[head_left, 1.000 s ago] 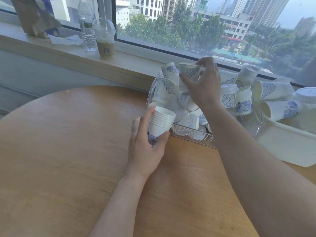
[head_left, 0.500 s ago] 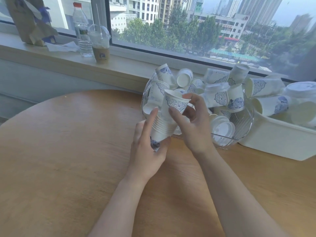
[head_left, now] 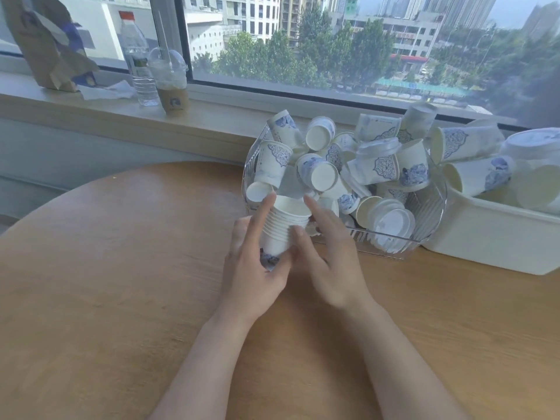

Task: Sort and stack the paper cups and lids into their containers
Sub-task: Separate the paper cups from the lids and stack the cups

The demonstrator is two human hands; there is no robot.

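My left hand (head_left: 254, 268) grips a nested stack of white paper cups (head_left: 285, 225) just above the round wooden table (head_left: 106, 283), tilted toward the window. My right hand (head_left: 330, 256) lies against the stack's right side with its fingers straight. Behind the hands stands a clear plastic basket (head_left: 424, 225) heaped with several loose blue-patterned paper cups (head_left: 385, 165) and some white lids (head_left: 394, 219). Right of it sits a white tub (head_left: 491, 237) with more cups lying on their sides.
On the window sill at the back left stand a water bottle (head_left: 136, 62), a lidded iced coffee cup (head_left: 169, 83) and a brown paper bag (head_left: 45, 47). The table's curved edge runs along the left side.
My right hand lifted one patterned cup from the basket, carried it over to the stack and pushed it in. It has let go and now lies flat against the stack.
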